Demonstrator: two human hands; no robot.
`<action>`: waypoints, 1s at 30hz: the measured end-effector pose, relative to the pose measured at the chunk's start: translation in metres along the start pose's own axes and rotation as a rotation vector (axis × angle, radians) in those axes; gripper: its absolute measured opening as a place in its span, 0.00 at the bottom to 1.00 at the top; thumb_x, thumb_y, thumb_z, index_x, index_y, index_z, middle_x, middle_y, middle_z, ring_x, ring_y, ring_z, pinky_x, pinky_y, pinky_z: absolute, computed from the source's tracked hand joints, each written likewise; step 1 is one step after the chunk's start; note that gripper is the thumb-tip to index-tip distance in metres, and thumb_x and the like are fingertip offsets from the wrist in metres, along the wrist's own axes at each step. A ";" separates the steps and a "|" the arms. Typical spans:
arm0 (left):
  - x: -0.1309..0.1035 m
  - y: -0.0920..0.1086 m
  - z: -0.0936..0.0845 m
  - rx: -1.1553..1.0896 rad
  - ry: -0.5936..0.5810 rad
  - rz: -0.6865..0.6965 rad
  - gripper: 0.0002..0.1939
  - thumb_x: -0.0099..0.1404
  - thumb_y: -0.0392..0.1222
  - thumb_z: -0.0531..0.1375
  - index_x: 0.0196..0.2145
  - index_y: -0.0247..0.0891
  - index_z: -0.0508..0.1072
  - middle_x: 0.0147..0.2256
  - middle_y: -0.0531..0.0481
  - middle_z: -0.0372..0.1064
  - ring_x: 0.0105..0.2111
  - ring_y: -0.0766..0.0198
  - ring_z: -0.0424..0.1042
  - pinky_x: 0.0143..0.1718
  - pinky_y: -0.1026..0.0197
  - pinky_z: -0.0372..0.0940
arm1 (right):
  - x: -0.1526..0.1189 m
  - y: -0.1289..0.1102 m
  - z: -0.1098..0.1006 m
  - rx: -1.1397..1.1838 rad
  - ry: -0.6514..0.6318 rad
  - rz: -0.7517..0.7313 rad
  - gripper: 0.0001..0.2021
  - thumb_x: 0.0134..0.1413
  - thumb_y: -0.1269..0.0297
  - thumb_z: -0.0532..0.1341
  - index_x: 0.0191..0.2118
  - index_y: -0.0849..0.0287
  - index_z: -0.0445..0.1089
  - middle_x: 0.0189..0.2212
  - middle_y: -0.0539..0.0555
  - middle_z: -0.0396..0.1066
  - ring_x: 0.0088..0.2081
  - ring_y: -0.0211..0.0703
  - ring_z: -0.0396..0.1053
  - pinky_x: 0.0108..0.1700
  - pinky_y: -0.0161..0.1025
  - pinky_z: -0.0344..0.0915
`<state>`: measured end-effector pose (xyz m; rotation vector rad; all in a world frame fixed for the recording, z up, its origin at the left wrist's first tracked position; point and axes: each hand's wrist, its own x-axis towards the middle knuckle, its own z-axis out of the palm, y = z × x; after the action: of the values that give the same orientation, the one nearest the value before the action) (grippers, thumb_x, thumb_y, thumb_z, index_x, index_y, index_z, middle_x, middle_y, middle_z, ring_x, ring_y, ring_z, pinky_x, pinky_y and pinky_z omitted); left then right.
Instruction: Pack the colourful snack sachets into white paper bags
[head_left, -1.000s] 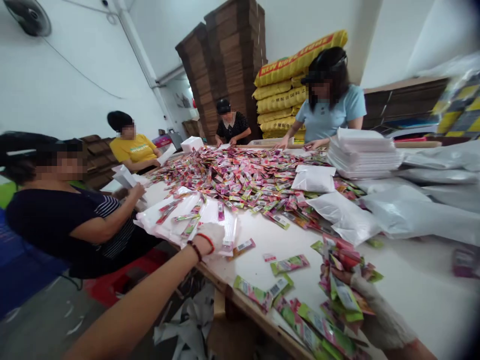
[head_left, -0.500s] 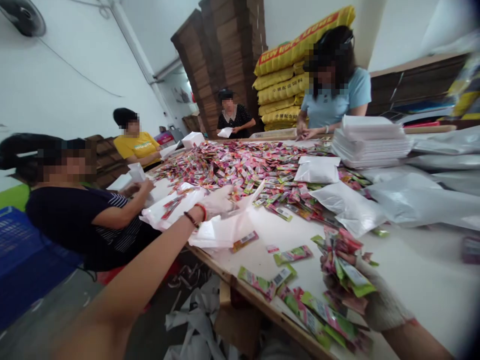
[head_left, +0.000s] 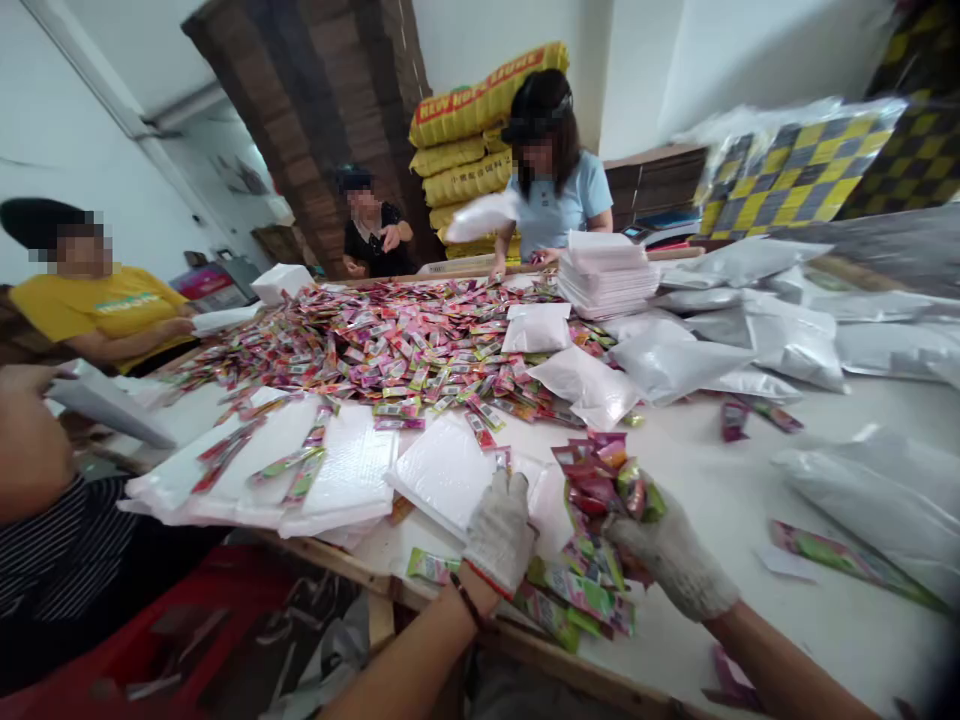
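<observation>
My right hand (head_left: 675,560), in a pale knitted glove, grips a bunch of small pink, red and green packets (head_left: 600,480) above the table's front edge. Beside it, my gloved left hand (head_left: 501,530) lies on a white padded envelope (head_left: 442,470), its fingers stretched forward. More green and pink packets (head_left: 581,600) lie between and below the two hands. Further left, white bubble envelopes (head_left: 349,465) are spread out, with several packets on top. Behind them is a wide heap of packets (head_left: 390,340).
A stack of white envelopes (head_left: 607,280) stands behind the heap, with filled silver-white pouches (head_left: 675,360) to the right. Co-workers sit or stand at the left and far side. A co-worker's hand (head_left: 34,430) holds an envelope at left. Wooden table edge (head_left: 337,570).
The view has turned right. My left hand has moved from the envelopes at left to one near my right hand. The bunch in my right hand is still held.
</observation>
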<state>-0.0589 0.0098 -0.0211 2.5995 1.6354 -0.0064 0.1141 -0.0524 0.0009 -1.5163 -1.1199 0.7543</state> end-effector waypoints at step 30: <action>0.025 -0.031 0.005 -1.273 0.146 -0.119 0.06 0.52 0.38 0.58 0.20 0.35 0.68 0.27 0.49 0.65 0.31 0.64 0.65 0.33 0.63 0.63 | 0.037 0.006 0.045 -0.631 -0.517 -0.334 0.14 0.43 0.58 0.60 0.37 0.59 0.68 0.32 0.55 0.71 0.29 0.42 0.66 0.34 0.37 0.60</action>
<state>-0.0762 0.0451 -0.0287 1.5193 1.1553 0.8964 0.0889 -0.0010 -0.0128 -1.6074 -2.0901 0.5983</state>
